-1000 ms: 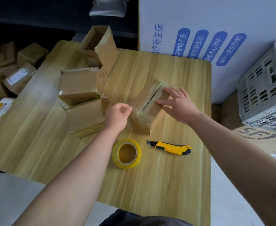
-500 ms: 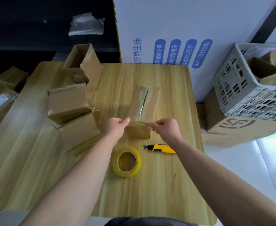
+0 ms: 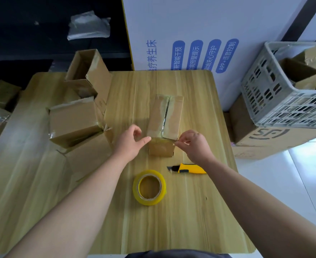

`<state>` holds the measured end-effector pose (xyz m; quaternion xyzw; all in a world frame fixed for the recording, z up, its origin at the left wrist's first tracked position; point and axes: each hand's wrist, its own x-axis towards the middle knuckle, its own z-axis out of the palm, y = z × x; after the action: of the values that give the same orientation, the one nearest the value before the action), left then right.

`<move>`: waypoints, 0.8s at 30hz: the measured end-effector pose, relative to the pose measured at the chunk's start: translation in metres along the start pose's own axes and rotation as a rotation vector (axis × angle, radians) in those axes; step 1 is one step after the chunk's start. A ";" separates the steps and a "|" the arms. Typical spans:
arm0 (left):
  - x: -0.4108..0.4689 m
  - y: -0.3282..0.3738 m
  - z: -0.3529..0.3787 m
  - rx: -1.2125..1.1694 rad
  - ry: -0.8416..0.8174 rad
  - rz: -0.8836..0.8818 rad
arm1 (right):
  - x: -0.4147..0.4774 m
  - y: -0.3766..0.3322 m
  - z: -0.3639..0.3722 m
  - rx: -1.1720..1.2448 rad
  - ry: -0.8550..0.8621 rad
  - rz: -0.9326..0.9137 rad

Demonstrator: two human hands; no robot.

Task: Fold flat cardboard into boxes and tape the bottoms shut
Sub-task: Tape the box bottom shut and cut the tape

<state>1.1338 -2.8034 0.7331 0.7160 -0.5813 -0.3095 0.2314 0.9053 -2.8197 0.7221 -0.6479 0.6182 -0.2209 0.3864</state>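
Item: cardboard box [image 3: 164, 123], seamed face up, at the centre of the counter [image 3: 200, 211], with both hands at its near edge.

A clear tape strip [image 3: 160, 140] is laid across the near top edge of the box, at right angles to the flap seam. The strip's end at 5 o'clock of the box is pinched between the curled fingertips of the right hand [image 3: 194, 146]. The left hand [image 3: 131, 144] is set at 7 o'clock, thumb extended to the box corner and fingers curled; whether tape is gripped there cannot be told. A yellow tape roll [image 3: 149, 187] is lying flat at 6 o'clock of the box, and a yellow utility knife [image 3: 190, 168] at 5 o'clock, partly covered by the right wrist. Stacked boxes [image 3: 75, 121] are placed at 9 o'clock. A grey crate [image 3: 284, 108] is seen off the counter at 3 o'clock.
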 end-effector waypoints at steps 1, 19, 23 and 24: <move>0.003 0.000 -0.001 0.016 -0.016 0.075 | 0.000 0.001 0.001 -0.008 0.000 -0.016; 0.026 -0.015 -0.013 0.564 -0.092 0.650 | 0.018 0.010 -0.006 -0.400 -0.009 -0.436; 0.021 -0.003 0.000 0.487 0.004 0.542 | 0.021 -0.002 0.003 -0.350 0.113 -0.386; 0.021 -0.002 0.004 0.470 0.020 0.541 | 0.022 -0.003 0.007 -0.358 0.148 -0.389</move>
<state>1.1346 -2.8237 0.7252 0.5730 -0.8028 -0.0876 0.1396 0.9151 -2.8394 0.7161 -0.7946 0.5377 -0.2250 0.1700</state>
